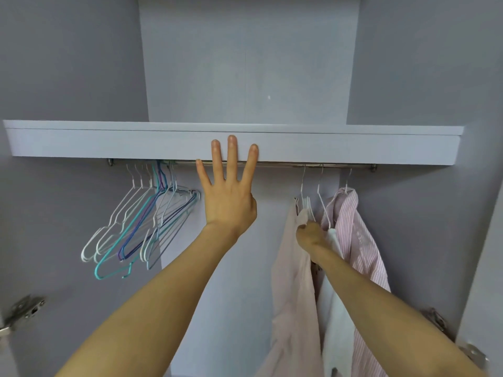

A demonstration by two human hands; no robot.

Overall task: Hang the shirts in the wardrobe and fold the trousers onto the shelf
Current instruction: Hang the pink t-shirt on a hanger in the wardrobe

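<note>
Three shirts hang on white wire hangers from the rail [277, 164] at the right: a pale pink shirt [292, 281], a white shirt [336, 303] and a pink striped shirt [359, 240]. My right hand [310, 236] reaches between the pale pink and white shirts and pinches fabric near the pale pink shirt's collar. My left hand [230, 191] is raised with fingers spread straight, its fingertips against the front edge of the shelf [109, 142], holding nothing.
Several empty wire hangers [141, 227] in white, teal and blue hang bunched at the rail's left end. Grey wardrobe walls close both sides. Door hinges [25, 308] sit at lower left and lower right. The rail's middle stretch carries nothing.
</note>
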